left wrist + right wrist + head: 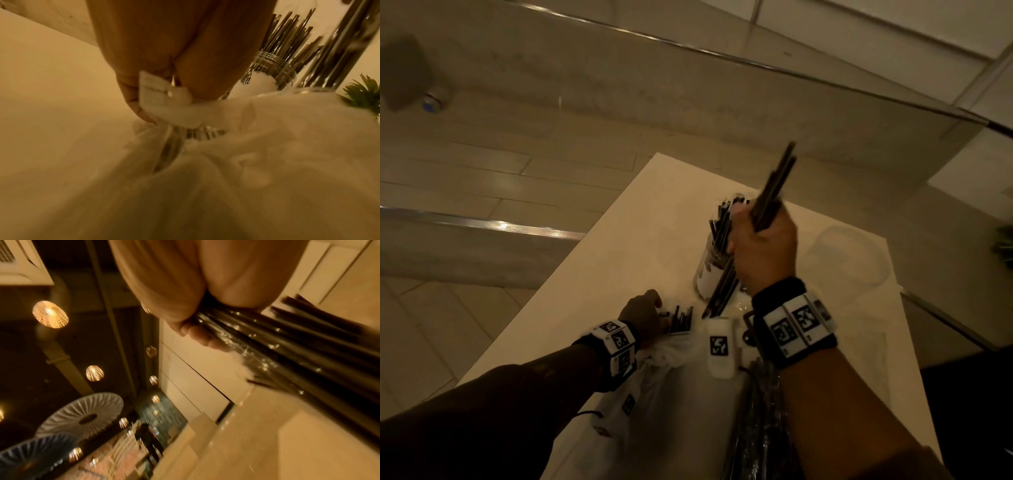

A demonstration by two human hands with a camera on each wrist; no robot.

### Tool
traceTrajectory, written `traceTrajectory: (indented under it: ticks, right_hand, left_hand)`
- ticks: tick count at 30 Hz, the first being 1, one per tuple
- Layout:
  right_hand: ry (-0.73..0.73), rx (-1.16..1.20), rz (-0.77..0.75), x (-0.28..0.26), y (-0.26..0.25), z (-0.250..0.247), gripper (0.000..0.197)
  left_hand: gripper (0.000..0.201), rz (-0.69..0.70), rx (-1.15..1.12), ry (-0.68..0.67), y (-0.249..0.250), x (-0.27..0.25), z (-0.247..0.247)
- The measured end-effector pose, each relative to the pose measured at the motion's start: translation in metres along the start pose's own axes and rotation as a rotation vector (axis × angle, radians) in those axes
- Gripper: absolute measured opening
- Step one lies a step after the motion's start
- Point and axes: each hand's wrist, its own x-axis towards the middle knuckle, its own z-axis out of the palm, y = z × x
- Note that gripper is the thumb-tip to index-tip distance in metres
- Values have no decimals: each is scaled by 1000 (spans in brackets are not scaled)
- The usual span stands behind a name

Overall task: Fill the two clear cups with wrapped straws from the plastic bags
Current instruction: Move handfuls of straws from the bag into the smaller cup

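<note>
Black wrapped straws [774, 192] fill the right hand's [763, 246] fist above the white tabletop [654, 222], while the left hand [642, 317] pinches the crumpled white plastic bag [671, 349].

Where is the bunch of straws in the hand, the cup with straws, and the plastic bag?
bunch of straws [777, 185], head view, upper part above the right hand [763, 250].
cup with straws [710, 274], head view, white label.
plastic bag [257, 162], left wrist view, crumpled middle.

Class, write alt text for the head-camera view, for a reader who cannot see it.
The right hand grips a bundle of dark wrapped straws above a clear cup already full of straws, on a white table. The left hand holds the mouth of a plastic bag with more straws.
</note>
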Motion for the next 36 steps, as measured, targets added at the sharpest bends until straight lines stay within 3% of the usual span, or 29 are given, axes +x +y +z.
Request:
traceTrajectory:
  ticks: [3, 6, 9, 11, 12, 14, 16, 19, 21, 24, 28, 32, 34, 36]
  right_hand:
    - [88, 96, -89, 14, -28, -23, 21]
    - [119, 167, -40, 10, -21, -30, 21]
    - [120, 203, 81, -5, -5, -20, 20]
    - [92, 235, 139, -16, 1, -12, 20]
    - [61, 213, 158, -21, 2, -11, 20]
    - [26, 132, 163, -24, -4, -18, 18]
    - [128, 88, 133, -15, -14, -40, 16]
    - [241, -30, -119, 9, -35, -81, 33]
    - [67, -206, -172, 14, -40, -89, 38]
    - [-259, -346, -88, 0, -30, -76, 43]
    - [-184, -314, -129, -9, -12, -67, 53]
    - [-218, -260, -77, -6, -10, -70, 39]
    - [-205, -230, -41, -6, -11, -70, 43]
    - [-287, -257, -45, -9, -9, -67, 47]
  left_hand:
    - [35, 53, 55, 73, 6, -13, -10]
    - [48, 361, -191, 143, 35, -43, -40]
    - [56, 536, -349, -139, 80, -67, -63]
    - [32, 576, -321, -247, 103, -69, -57]
    - [12, 571, -307, -259, 111, -71, -53]
    - [20, 552, -283, -244, 116, -73, -46]
    - [25, 532, -217, -213, 114, -76, -43]
    - [22, 493, -208, -244, 108, -77, -42]
    - [22, 482, -269, -298, 111, -78, -42]
    - [23, 507, -322, -339, 120, -78, -44]
    - [23, 478, -357, -310, 126, -79, -42]
    - [28, 441, -444, -329, 128, -80, -38]
    - [29, 432, -448, -321, 129, -80, -38]
    - [30, 402, -486, -333, 130, -81, -36]
